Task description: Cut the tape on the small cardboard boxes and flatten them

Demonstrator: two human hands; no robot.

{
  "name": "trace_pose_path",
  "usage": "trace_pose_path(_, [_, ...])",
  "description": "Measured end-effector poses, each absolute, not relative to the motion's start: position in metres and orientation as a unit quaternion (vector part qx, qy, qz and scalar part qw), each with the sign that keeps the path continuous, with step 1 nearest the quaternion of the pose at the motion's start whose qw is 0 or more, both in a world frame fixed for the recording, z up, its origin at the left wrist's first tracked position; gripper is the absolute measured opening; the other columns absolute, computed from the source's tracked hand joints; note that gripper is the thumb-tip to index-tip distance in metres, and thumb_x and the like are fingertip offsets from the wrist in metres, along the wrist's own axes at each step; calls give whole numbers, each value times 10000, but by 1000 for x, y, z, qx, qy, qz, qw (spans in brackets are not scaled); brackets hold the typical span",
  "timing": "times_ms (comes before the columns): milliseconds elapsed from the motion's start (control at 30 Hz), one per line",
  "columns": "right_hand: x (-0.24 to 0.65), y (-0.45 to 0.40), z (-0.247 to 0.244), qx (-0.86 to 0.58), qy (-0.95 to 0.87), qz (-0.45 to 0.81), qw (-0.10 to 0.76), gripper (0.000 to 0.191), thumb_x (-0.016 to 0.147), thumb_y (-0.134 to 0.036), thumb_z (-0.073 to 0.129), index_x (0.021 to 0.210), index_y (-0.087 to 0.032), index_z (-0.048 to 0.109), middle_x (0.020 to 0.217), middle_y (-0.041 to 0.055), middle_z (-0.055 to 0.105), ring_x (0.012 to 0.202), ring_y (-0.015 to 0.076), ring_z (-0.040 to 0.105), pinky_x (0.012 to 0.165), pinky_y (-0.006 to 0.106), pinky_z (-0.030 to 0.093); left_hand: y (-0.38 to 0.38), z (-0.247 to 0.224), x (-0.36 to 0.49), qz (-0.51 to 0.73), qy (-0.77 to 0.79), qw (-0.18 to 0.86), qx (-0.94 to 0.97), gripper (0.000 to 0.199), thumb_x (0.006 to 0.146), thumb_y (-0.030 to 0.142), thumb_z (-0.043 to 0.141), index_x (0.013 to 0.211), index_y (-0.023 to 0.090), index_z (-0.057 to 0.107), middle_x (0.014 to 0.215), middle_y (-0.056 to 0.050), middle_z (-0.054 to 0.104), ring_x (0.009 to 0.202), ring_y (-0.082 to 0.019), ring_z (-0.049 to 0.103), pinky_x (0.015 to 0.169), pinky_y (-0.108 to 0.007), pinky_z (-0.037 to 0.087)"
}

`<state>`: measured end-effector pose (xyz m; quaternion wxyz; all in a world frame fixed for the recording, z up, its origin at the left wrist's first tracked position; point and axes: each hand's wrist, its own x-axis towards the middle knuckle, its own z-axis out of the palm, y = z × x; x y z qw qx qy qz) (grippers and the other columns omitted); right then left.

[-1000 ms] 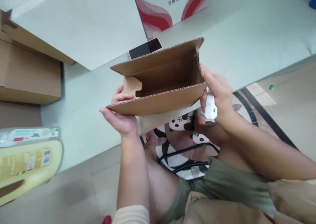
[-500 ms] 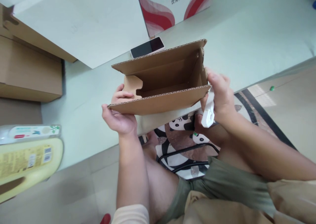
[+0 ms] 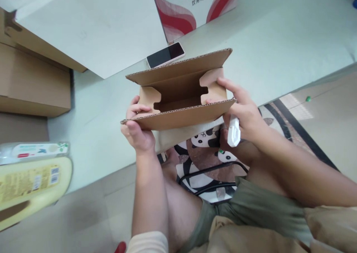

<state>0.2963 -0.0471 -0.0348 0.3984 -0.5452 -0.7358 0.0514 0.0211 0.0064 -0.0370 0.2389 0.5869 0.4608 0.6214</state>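
Observation:
A brown cardboard box (image 3: pixel 178 117) is held up in the middle of the view, its long flaps standing apart and its inside showing. Both short end flaps are folded inward over the opening. My left hand (image 3: pixel 139 128) grips the box's left end, fingers on the left end flap and thumb on the near long flap. At the right end, my right hand (image 3: pixel 242 109) has its fingers on the folded right end flap. A white plastic tool (image 3: pixel 234 132) hangs from this same hand, below the palm; how it is held is partly hidden.
Behind the box a phone (image 3: pixel 166 55) lies on the pale table (image 3: pixel 92 134). A red-and-white carton (image 3: pixel 195 11) and a large white box (image 3: pixel 97 26) stand farther back. At left are brown boxes (image 3: pixel 33 82), a yellow bottle (image 3: pixel 33 186) and a clear-and-white pack (image 3: pixel 36 151).
The right end flap, hidden before, is now folded inward under my right hand's fingers. My left thumb has shifted from the near flap's corner onto its face.

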Motion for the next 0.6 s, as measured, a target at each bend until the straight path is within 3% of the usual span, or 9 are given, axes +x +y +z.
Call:
trace_pose_path(233, [296,-50,-27,-529,-750,64,392,400,868,-231,507,1223,-354,646,1433,10,636,1444,322,500,1058,550,516,8,-39,25,662,445,230,558,574,878,762,502,723,231,657,796,-54,649,1217,-302,628,1162,-506,414])
trace_pose_path(433, [299,-49,-26,-522,-741,76,416,409,850,-255,527,1242,-297,638,1396,49,664,1393,321,556,1094,543,510,6,-38,26,653,469,262,534,474,823,680,657,977,233,692,1066,-68,706,1143,-266,667,1050,-434,505])
trace_pose_path(600, [299,-50,-32,-522,-713,114,453,466,869,-265,549,1331,-313,570,1382,35,660,1361,306,579,1118,528,505,5,-33,25,632,468,257,562,573,806,661,685,1189,238,621,1263,-80,639,1199,-263,639,1045,-411,507])
